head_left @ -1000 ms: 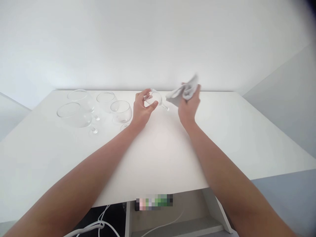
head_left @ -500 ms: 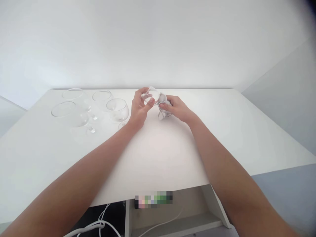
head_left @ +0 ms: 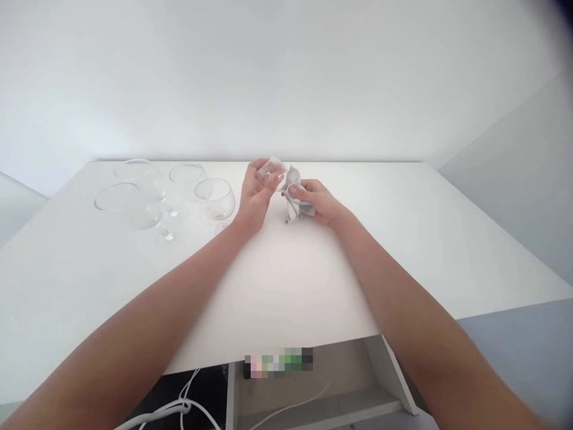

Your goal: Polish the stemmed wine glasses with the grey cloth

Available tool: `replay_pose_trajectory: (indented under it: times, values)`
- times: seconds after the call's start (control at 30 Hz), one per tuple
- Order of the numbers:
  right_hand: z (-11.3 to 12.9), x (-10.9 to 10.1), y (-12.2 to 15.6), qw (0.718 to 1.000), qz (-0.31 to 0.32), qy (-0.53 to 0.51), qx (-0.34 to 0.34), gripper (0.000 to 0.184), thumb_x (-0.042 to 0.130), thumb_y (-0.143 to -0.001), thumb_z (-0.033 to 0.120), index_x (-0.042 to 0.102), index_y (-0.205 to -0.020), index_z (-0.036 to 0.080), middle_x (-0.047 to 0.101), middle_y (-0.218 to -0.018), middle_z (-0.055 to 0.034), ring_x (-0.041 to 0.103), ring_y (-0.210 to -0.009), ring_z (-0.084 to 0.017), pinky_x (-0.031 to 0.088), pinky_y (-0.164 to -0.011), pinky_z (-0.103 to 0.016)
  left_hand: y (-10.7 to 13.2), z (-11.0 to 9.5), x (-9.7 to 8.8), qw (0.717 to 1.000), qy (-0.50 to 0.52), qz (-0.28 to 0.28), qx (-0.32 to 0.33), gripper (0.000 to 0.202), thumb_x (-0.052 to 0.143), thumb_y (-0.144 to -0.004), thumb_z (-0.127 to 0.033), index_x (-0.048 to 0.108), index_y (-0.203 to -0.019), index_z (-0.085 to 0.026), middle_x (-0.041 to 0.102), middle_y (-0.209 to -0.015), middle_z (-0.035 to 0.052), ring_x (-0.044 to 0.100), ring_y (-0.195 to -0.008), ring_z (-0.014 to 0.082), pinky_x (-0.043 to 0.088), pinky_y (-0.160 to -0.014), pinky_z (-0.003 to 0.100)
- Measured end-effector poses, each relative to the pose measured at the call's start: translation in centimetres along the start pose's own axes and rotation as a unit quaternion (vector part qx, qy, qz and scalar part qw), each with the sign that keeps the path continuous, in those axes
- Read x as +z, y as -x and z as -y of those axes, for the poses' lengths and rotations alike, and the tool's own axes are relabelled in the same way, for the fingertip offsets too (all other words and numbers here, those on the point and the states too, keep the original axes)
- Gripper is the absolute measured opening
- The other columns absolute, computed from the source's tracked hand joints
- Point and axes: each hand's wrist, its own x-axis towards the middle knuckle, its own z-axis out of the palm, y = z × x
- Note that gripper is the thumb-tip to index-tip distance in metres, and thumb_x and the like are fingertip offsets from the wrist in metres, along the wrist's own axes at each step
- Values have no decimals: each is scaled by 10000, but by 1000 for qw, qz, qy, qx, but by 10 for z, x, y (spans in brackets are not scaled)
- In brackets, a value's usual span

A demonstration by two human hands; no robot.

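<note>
My left hand (head_left: 256, 194) grips the bowl of a clear stemmed glass (head_left: 271, 169), tipped on its side above the far middle of the white table (head_left: 290, 275). My right hand (head_left: 319, 201) is closed on a crumpled light grey cloth (head_left: 294, 194), which is pressed against the glass's stem end. The stem and foot are hidden by the cloth.
Several clear round-bowled glasses stand upright at the back left: the nearest one (head_left: 215, 199) beside my left wrist, another (head_left: 185, 174) behind it, and two larger ones (head_left: 129, 205) further left. White cables (head_left: 179, 409) hang under the table's front edge.
My right hand, raised with the cloth a second ago, came down and left to the glass and now holds the cloth against its stem. My left hand tilted the glass slightly.
</note>
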Motion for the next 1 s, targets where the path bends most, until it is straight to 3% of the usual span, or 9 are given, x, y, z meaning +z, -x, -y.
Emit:
replay_pose_trajectory:
  times: [0.13,0.2,0.33,0.47,0.5,0.6,0.7,0.87,1.0]
  values:
    - [1,5,1,975,-78,180,-107,391,808,-844,576,674,-955,226,670,-815,-9,585,-732,-182,473,-712,-314,-2,6,-6,999,-24,-28,5,615,750,-898,-695,487,-1326,-340,643,-1433,102,665,-1355,248,542,-1156,466]
    - [0,8,-1,964,-101,218,-110,370,784,-865,573,670,-940,229,654,-780,-3,578,-731,-188,468,-713,-317,-4,8,-10,999,-37,-22,5,630,717,-912,-718,478,-1360,-345,617,-1483,109,647,-1385,256,526,-1174,470]
    - [-9,6,-11,991,-107,62,-44,554,810,-771,744,646,-856,221,646,-767,-27,596,-678,-205,496,-612,-344,-4,7,-10,999,-38,-9,2,632,689,-921,-736,478,-1378,-353,607,-1488,105,637,-1403,265,507,-1195,474]
    - [-21,-8,-20,951,-299,-56,-52,616,816,-717,797,613,-849,231,625,-795,-10,597,-716,-173,522,-612,-314,-1,-2,-5,998,-49,4,25,639,750,-894,-706,472,-1359,-368,561,-1505,90,601,-1440,260,470,-1230,477]
    - [-22,-10,-21,944,-319,-76,-47,616,797,-736,807,603,-858,236,628,-796,-11,612,-745,-177,541,-635,-313,-1,-4,-5,999,-45,0,30,623,764,-892,-692,474,-1342,-374,547,-1506,83,590,-1450,257,462,-1239,484]
    - [-20,-9,-19,962,-235,-137,0,588,745,-807,806,598,-886,241,677,-799,-41,676,-818,-221,601,-714,-363,0,-10,-3,999,-28,-20,41,570,786,-895,-653,476,-1292,-387,514,-1502,60,569,-1465,241,452,-1253,510]
    - [-14,-1,-15,973,-140,-183,29,501,859,-771,651,631,-853,213,733,-847,-71,716,-868,-238,617,-813,-391,1,-15,-1,997,-56,-5,52,620,802,-869,-672,474,-1314,-391,502,-1517,67,527,-1503,252,441,-1268,510]
    - [-9,0,-9,972,-173,-152,40,472,1007,-575,446,714,-810,160,734,-803,-54,710,-822,-215,577,-809,-346,4,-24,8,992,-92,52,76,704,793,-836,-730,455,-1349,-387,553,-1458,92,555,-1469,284,466,-1228,532]
    - [-5,-5,-5,961,-245,-106,75,411,1007,-543,380,731,-753,159,719,-762,-47,670,-744,-199,551,-714,-341,4,-26,10,990,-108,64,67,749,793,-811,-761,442,-1358,-390,567,-1461,106,564,-1450,298,504,-1173,527]
